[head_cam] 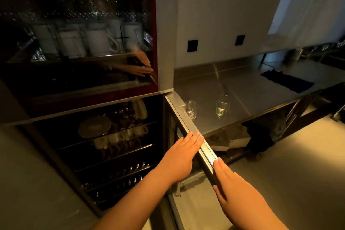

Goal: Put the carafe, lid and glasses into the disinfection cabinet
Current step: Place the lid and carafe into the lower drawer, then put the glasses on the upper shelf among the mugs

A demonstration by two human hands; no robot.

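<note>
Both flat hands (pixel 205 164) on door edge (pixel 188 125)

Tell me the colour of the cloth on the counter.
Dark, near black; the cloth shows in the head view.

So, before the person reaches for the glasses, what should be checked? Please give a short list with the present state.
1. Lower cabinet door open: ok.
2. Left hand free, fingers straight on the door: ok.
3. Right hand free, flat against the door edge: ok.
4. Two glasses upright on the steel counter: ok.
5. Free room on the racks: cannot tell, too dark.
6. Carafe and lid: cannot tell, neither is recognisable.
</note>
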